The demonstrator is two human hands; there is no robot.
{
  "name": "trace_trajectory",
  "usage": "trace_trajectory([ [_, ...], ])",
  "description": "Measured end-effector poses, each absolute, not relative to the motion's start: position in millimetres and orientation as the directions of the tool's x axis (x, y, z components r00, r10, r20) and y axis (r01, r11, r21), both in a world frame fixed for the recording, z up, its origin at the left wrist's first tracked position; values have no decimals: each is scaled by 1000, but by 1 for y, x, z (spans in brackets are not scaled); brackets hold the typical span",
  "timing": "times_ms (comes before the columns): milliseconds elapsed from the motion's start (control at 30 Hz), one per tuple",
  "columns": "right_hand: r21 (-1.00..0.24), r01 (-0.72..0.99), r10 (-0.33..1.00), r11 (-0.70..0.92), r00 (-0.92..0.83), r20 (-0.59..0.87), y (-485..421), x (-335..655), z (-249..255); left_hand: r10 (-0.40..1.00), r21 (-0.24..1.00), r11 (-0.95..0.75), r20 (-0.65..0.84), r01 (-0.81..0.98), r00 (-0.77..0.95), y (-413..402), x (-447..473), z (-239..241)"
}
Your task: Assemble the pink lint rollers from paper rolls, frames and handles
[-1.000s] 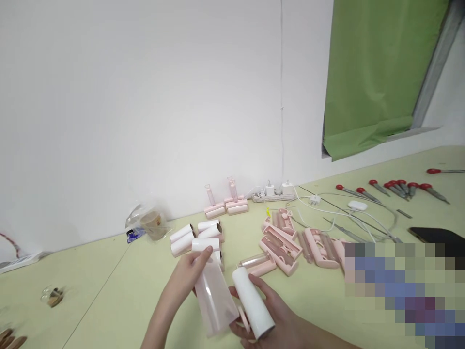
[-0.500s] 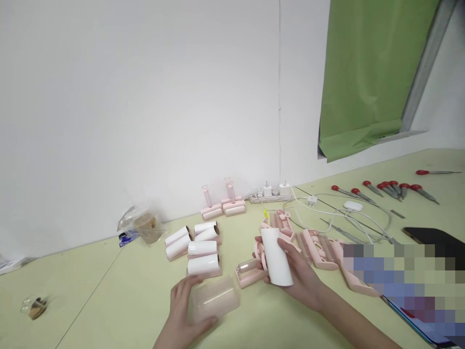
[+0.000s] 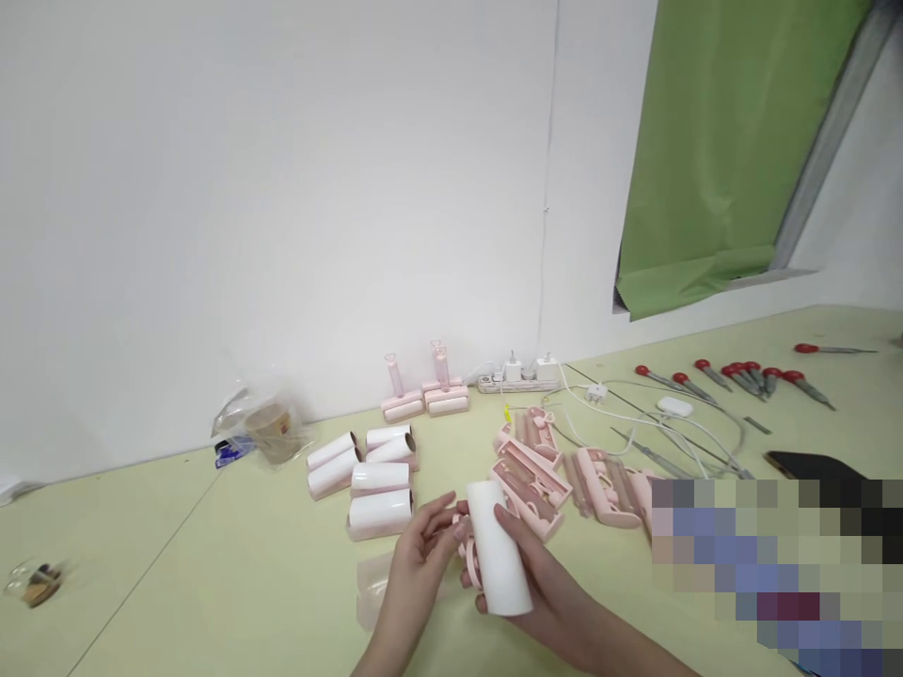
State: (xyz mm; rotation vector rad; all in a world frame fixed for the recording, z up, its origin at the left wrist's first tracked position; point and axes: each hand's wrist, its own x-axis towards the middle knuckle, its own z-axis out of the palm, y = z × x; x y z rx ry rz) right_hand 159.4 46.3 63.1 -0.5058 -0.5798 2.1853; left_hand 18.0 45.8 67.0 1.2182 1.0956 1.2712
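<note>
My right hand [image 3: 554,583] is wrapped round a lint roller, its white sticky roll [image 3: 498,555] tilted upright and its pink frame [image 3: 474,564] showing on the left side. My left hand [image 3: 421,559] has its thumb and fingers closed on the pink part at the roller's left. Partly behind my left wrist lies a translucent pink cover [image 3: 371,583] on the table. Several white rolls in pink holders [image 3: 381,511] lie to the left, beyond that hand. Past my right hand are pink roller frames with clear handles [image 3: 529,484].
Pink lint rollers with upright handles [image 3: 446,395] stand against the wall beside a power strip [image 3: 522,381] with white cables. Red-handled tools [image 3: 748,371] and a dark phone [image 3: 811,465] lie to the right. A bagged cup [image 3: 272,432] stands at the left.
My left hand has left the translucent cover and moved right to the lint roller. My right hand has brought the roller lower and to the left.
</note>
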Motion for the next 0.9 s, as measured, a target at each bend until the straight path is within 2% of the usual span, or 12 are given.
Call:
trace_trajectory([
  [167,-606,-578,800,-546,-575,-172,43,156,61,984,961,-30,-20,-274,-175,48,17,66],
  [267,-676,-476,765,-563,-610,-207,40,155,60,969,951,-53,-25,-306,-245,48,16,68],
  [367,-707,-327,666,-627,-696,-269,37,155,60,988,987,6,-31,-160,-153,45,16,70],
  [467,-722,-280,636,-632,-719,-279,35,156,60,999,999,38,-40,-34,-31,40,16,73],
  [667,-749,-255,632,-611,-727,-268,34,153,58,991,996,-80,75,38,115,33,17,80],
  [733,-747,-257,630,-613,-729,-266,37,152,57,991,998,-61,58,23,120,32,17,79],
  [833,-750,-358,719,-556,-660,-218,46,155,57,999,995,13,-16,-102,-28,36,16,75],
  [900,-811,-448,876,-377,-455,-157,54,161,59,975,965,-8,-51,-263,-216,40,17,71],
])
